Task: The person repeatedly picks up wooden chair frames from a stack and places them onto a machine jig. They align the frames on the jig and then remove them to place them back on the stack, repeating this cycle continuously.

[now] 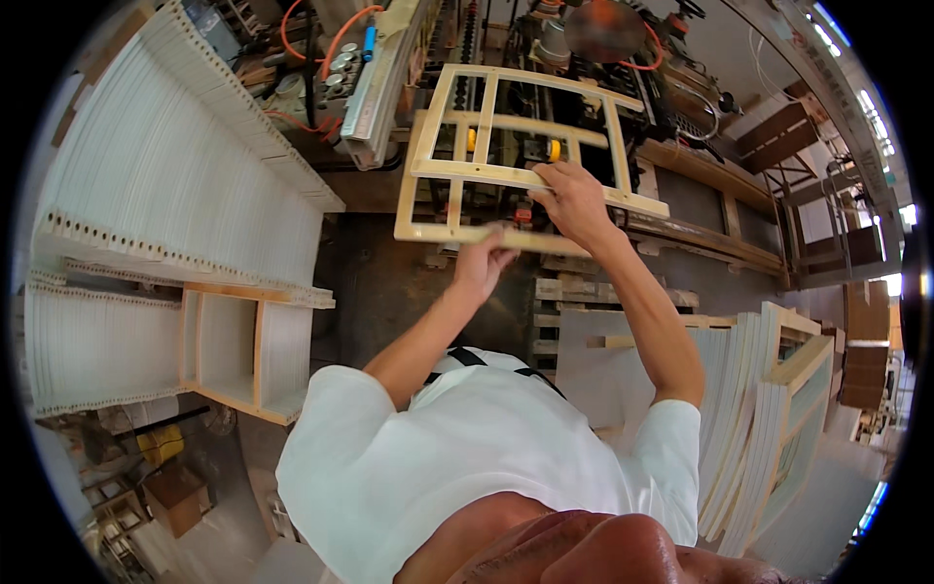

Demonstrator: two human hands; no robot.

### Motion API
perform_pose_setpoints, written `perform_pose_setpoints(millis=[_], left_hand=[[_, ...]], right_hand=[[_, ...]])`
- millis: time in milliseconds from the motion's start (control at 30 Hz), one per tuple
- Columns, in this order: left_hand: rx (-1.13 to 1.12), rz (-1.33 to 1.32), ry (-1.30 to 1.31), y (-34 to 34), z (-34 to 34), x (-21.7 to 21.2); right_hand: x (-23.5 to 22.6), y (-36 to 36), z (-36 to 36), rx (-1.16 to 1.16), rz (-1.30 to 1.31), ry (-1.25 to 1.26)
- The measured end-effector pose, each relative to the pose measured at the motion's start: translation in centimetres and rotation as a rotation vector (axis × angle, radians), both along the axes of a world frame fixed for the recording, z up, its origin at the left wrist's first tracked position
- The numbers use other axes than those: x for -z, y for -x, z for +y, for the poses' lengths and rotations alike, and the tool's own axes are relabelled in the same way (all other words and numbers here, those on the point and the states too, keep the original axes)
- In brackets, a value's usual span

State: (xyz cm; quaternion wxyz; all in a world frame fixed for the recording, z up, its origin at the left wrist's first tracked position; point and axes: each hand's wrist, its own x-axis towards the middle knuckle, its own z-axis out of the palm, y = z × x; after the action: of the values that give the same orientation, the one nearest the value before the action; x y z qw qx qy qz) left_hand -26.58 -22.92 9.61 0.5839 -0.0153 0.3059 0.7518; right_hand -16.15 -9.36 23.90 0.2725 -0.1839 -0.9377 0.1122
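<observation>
Two light wooden frames with crossbars overlap in front of me, one above the other, over a dark machine (545, 107). My right hand (576, 202) is closed on the near rail of the upper wooden frame (457, 169). Against the near rail of the lower wooden frame (428, 233) is my left hand (481, 268), its fingers closed around the edge and slightly blurred. Between the bars of the frames, yellow and red machine parts show. How the lower frame rests on the machine is hidden.
Tall stacks of white-faced panels (185, 146) with holed edges stand at left, above a lower stack (102, 341). More panels and frames (744, 419) lean at right, beside a wooden pallet (574, 292). An orange hose (336, 39) hangs near the machine.
</observation>
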Motion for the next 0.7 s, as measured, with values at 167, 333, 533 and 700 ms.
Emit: perform_pose_setpoints(millis=[167,333,533,700], left_hand=[[0.193,0.029,0.072,0.5,-9.2,2.4],[0.323,0.017,0.227,5.4,-13.3,5.8],[0.237,-0.006,0.518,9.7,-14.0,11.5],[0.087,-0.024,0.61,11.5,-16.1,14.5]], right_hand=[[6.5,5.6,2.7,-0.062,-0.003,0.021],[10.6,8.4,5.8,-0.037,-0.023,0.003],[10.8,11.8,10.9,0.049,-0.155,-0.183],[10.2,15.6,16.4,0.12,-0.328,-0.341]])
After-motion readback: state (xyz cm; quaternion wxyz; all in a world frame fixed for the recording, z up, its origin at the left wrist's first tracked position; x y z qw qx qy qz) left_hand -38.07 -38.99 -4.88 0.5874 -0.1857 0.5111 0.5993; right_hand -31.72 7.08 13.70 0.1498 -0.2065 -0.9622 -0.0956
